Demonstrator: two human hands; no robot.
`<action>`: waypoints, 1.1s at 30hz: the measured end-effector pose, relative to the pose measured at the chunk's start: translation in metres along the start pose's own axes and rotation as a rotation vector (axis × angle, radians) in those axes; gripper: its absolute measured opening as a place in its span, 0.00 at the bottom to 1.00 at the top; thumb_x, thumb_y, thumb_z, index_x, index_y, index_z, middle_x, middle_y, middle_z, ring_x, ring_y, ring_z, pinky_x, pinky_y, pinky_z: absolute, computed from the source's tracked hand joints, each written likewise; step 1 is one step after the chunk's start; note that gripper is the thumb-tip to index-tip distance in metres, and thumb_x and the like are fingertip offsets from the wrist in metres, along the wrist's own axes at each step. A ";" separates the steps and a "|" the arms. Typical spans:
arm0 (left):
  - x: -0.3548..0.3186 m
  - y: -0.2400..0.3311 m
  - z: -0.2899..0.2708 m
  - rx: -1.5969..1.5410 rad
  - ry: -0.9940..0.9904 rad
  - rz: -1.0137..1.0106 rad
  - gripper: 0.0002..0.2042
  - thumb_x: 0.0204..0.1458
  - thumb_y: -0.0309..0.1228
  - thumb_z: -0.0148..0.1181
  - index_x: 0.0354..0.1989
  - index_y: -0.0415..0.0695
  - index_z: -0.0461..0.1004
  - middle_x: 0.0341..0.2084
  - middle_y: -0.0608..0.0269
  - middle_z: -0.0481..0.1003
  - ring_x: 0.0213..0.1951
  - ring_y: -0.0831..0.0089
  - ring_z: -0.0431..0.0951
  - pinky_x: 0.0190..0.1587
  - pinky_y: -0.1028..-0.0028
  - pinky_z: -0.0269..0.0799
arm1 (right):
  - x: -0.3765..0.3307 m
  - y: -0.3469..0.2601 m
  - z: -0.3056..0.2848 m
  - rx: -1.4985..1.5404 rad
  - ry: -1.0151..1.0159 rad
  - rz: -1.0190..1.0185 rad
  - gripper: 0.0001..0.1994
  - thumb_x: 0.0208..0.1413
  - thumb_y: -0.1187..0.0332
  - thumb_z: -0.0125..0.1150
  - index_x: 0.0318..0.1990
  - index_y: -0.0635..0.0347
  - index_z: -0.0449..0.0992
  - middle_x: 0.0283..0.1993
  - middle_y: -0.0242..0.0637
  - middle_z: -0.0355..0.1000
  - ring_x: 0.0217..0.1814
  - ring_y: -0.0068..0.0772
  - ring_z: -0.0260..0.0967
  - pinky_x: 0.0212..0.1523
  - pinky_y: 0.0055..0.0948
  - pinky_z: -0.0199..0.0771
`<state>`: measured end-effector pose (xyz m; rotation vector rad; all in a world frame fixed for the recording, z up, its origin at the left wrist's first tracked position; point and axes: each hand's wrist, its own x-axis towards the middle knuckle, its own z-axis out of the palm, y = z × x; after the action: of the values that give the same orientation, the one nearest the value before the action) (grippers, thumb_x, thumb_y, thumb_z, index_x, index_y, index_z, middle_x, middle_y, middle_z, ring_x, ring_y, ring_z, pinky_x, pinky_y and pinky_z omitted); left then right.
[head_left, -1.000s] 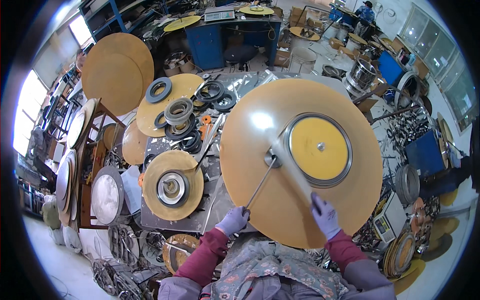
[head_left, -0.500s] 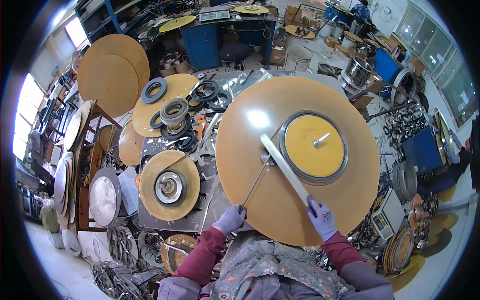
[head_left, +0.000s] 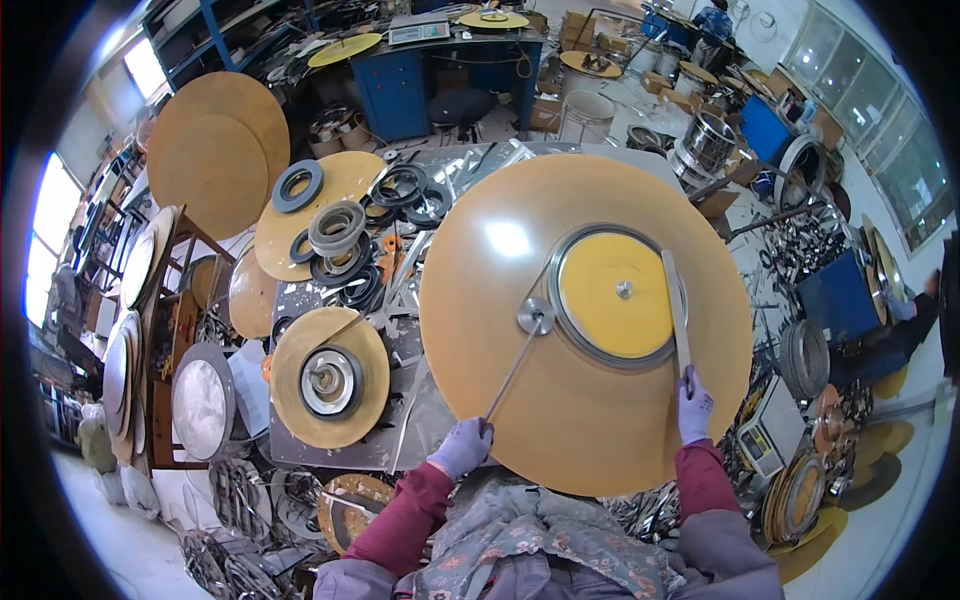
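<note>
ruler (head_left: 676,305) end hidden in right hand (head_left: 693,405)

— What's different with the flat metal bar (head_left: 676,305)?

— It now runs nearly straight up the yellow centre plate's (head_left: 612,297) right edge, no longer slanting across.

— And the right hand (head_left: 693,405)?

— Shifted rightward, gripping the bar's lower end.

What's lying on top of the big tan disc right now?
On the big tan disc lie a yellow inner disc in a metal ring and a flat metal bar. Whatever lies beneath the disc is hidden.
</note>
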<state>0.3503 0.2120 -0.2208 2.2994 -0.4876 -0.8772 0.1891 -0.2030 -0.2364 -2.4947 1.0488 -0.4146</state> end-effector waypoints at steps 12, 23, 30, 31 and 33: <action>0.003 -0.011 -0.002 -0.077 0.027 0.033 0.15 0.56 0.37 0.47 0.34 0.36 0.73 0.28 0.41 0.76 0.35 0.46 0.77 0.40 0.55 0.70 | 0.006 0.009 0.004 0.076 0.066 -0.020 0.22 0.58 0.64 0.53 0.57 0.67 0.67 0.55 0.49 0.70 0.57 0.41 0.68 0.57 0.31 0.65; -0.014 -0.009 0.017 -0.096 0.023 -0.002 0.14 0.56 0.37 0.46 0.35 0.38 0.73 0.30 0.43 0.75 0.36 0.46 0.76 0.41 0.55 0.70 | 0.059 -0.258 0.067 0.662 -0.603 -0.452 0.22 0.47 0.73 0.62 0.52 0.72 0.68 0.40 0.40 0.72 0.41 0.26 0.70 0.42 0.25 0.71; -0.033 -0.007 0.038 -0.111 0.050 0.017 0.12 0.55 0.37 0.49 0.35 0.39 0.70 0.27 0.44 0.75 0.34 0.47 0.76 0.38 0.54 0.70 | -0.024 -0.486 0.192 0.483 -0.905 -0.924 0.20 0.46 0.67 0.61 0.48 0.62 0.72 0.47 0.47 0.72 0.50 0.43 0.71 0.51 0.35 0.70; -0.034 -0.009 0.044 -0.119 0.061 0.019 0.12 0.55 0.37 0.48 0.35 0.39 0.70 0.27 0.44 0.75 0.33 0.47 0.76 0.37 0.54 0.70 | -0.031 -0.498 0.220 0.481 -0.788 -1.036 0.17 0.48 0.69 0.58 0.47 0.60 0.72 0.47 0.47 0.71 0.49 0.46 0.71 0.50 0.37 0.71; -0.034 -0.009 0.051 -0.130 0.076 0.051 0.12 0.55 0.36 0.48 0.36 0.39 0.69 0.27 0.44 0.75 0.33 0.46 0.76 0.37 0.53 0.70 | -0.042 -0.514 0.248 0.435 -0.639 -1.171 0.15 0.50 0.72 0.52 0.47 0.59 0.71 0.47 0.47 0.70 0.48 0.47 0.71 0.49 0.39 0.71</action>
<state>0.2919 0.2156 -0.2412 2.1840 -0.4410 -0.7715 0.5773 0.2165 -0.2171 -2.2853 -0.7288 -0.0881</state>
